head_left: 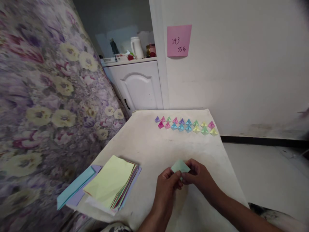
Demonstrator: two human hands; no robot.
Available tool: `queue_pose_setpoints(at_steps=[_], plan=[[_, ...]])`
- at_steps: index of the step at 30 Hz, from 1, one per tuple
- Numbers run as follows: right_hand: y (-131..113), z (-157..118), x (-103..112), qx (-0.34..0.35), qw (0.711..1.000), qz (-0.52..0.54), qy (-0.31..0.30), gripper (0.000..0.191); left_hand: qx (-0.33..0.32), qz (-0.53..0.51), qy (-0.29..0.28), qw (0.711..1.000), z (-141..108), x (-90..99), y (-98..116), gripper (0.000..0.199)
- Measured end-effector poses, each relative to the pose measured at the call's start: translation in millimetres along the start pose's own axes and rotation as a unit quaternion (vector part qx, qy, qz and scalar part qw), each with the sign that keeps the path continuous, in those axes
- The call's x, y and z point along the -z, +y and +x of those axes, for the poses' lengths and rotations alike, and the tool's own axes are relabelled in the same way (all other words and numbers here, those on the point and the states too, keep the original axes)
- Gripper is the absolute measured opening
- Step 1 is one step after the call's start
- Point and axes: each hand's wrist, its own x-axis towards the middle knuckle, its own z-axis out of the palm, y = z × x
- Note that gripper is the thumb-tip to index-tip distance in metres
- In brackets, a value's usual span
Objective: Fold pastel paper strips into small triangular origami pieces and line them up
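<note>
A small folded square of pale green paper (180,165) is held over the near part of the table, one corner pointing away from me. My left hand (167,180) grips its left side, thumb on top near the bottom corner. On the right side my right hand (195,172) pinches the same paper between thumb and fingers. The two thumbs almost meet at its near corner, which they partly hide. Farther back, small folded paper pieces (181,127) in pink, purple, blue, green and yellow stand in two rows.
A stack of coloured paper sheets (109,182), yellow on top, lies at the table's left, with blue paper strips (76,187) beside it. A floral curtain (60,112) hangs along the left. Behind the cloth-covered table (149,145) are a white cabinet (141,85) and a wall with a pink note (179,41).
</note>
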Motion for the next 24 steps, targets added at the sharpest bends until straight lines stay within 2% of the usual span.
queue_pose_setpoints(at_steps=[14, 18, 21, 24], plan=[[10.6, 3.2, 2.5, 0.024, 0.999, -0.031, -0.007, 0.020, 0.002, 0.020, 0.004, 1.000, 1.5, 0.6, -1.0, 0.019], [-2.3, 4.0, 10.5, -0.014, 0.996, -0.061, -0.059, 0.023, 0.011, 0.063, 0.026, 0.998, 2.7, 2.4, 0.0, 0.022], [-17.2, 3.6, 15.0, -0.022, 0.996, -0.077, -0.042, 0.022, 0.015, 0.089, 0.029, 0.996, 0.9, 0.8, 1.6, 0.022], [-25.3, 2.4, 14.5, -0.029, 0.998, -0.046, -0.020, 0.026, 0.016, 0.107, 0.021, 0.994, -1.7, -2.0, 3.3, 0.022]])
